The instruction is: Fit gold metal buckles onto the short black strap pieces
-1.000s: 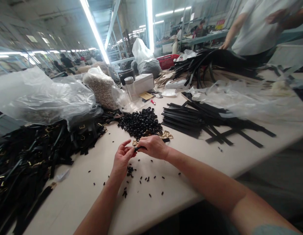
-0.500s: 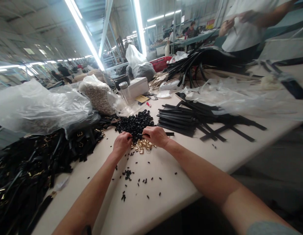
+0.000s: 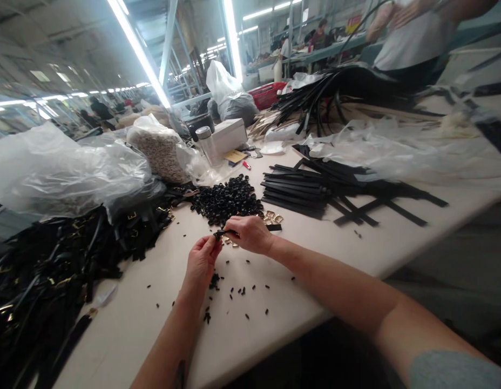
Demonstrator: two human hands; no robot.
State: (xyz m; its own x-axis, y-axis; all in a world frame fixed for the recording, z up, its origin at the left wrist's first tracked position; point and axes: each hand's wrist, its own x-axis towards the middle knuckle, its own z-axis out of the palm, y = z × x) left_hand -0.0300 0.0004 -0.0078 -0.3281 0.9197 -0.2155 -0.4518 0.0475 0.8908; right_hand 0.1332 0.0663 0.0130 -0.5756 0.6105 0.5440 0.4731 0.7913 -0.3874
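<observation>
My right hand [image 3: 250, 235] is closed around a narrow black strap [image 3: 275, 227]; one end sticks out to the right of the palm and the other points at my left hand. My left hand [image 3: 202, 256] pinches a small black loop [image 3: 217, 235] at the strap's left end. How the loop sits on the strap is too small to tell. Just beyond both hands is a heap of black loops [image 3: 230, 199]. Gold buckles [image 3: 273, 218] lie partly hidden behind my right hand. Small black bits [image 3: 241, 290] are scattered on the near tabletop.
Flat black straps [image 3: 295, 189] lie stacked to the right under clear plastic [image 3: 396, 151]. Left are a tangle of black buckled straps [image 3: 72, 254] and a large plastic bag [image 3: 72, 167]. A flask [image 3: 205, 143] and white box [image 3: 230, 135] stand behind. Another person [image 3: 412, 38] stands across the table.
Both hands have come nearer to me from the loop heap. My left hand has drawn back and now meets the left end of the strap in my right hand.
</observation>
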